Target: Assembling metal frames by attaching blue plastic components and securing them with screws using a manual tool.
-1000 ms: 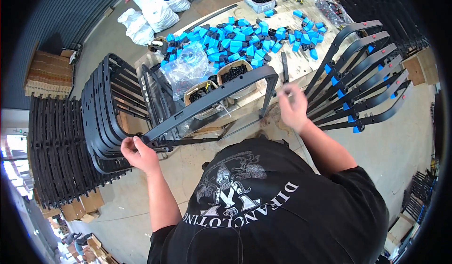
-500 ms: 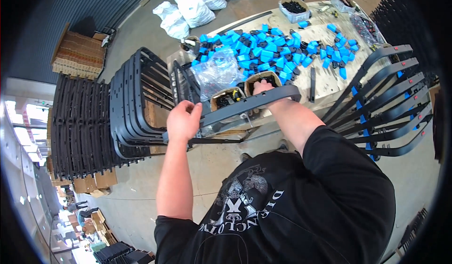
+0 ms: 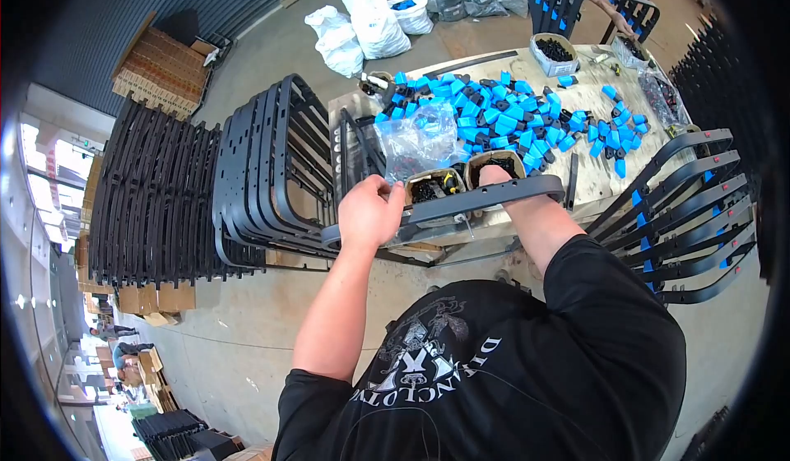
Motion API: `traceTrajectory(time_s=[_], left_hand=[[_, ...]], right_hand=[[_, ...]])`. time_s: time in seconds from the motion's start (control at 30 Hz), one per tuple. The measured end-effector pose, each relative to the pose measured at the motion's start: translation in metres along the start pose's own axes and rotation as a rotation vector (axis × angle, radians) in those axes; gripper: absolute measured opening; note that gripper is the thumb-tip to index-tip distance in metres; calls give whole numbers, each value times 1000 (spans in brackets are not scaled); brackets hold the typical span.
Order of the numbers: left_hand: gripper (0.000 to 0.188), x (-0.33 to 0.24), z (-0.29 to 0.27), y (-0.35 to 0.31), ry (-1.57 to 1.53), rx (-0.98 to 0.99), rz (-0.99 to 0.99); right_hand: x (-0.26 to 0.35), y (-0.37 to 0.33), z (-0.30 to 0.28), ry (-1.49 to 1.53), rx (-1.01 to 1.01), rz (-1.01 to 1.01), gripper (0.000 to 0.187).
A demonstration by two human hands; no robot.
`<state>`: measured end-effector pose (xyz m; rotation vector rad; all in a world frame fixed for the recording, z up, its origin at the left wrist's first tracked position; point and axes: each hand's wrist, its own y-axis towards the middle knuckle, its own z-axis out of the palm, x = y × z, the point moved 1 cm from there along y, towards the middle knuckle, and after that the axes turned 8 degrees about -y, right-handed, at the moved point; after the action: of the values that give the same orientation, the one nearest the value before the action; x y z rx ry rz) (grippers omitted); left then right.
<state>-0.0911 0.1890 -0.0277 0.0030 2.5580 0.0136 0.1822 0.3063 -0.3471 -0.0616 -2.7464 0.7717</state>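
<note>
My left hand [image 3: 369, 213] is closed over the near bar of a black metal frame [image 3: 481, 199], which lies across in front of me at the table's near edge. Over that bar reaches my right hand [image 3: 495, 176], dipping into an open box [image 3: 472, 183] of small black parts; its fingertips are hidden inside. Beside it, just left, stands another open box [image 3: 409, 201] with dark small parts and a yellow-and-black tool [image 3: 449, 183]. Crumpled clear plastic [image 3: 420, 140] lies behind the boxes.
Blue-and-black pieces [image 3: 506, 115] are heaped on the wooden table [image 3: 586, 64]. Black frames stand at the left [image 3: 263, 161], and frames with blue pieces [image 3: 691, 202] at the right. A co-worker's hand [image 3: 619, 22] is near a far box. White sacks [image 3: 378, 29] lie beyond.
The view has shifted, so the table and frames sit lower and further right. My right hand remains in the box, my left hand on the frame.
</note>
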Motion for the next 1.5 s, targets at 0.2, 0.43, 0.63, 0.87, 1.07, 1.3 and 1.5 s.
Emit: traceTrajectory(time_s=[0.2,0.43,0.63,0.87,1.07,1.3,1.5], left_hand=[[35,18,-5,-10,-10,-54,26],[34,10,-8,-12,-44,-67,82],[32,16,-4,-15,-87,-120,158],[11,31,0,-25,-291,-482,673],[12,59,20,-92,-362,-156,903],[29,113,166,15,-49,309,161],[44,148,273,113,250,621,196]], right_hand=[[16,-59,-2,328,-636,-186,34],[10,-114,-7,1744,-47,-140,17],[29,-191,-34,1994,477,-256,33],[47,-225,-44,1875,507,-258,44],[0,-253,-3,1750,531,-68,36],[-49,-293,42,1794,327,261,37],[-70,-307,65,1619,177,486,37]])
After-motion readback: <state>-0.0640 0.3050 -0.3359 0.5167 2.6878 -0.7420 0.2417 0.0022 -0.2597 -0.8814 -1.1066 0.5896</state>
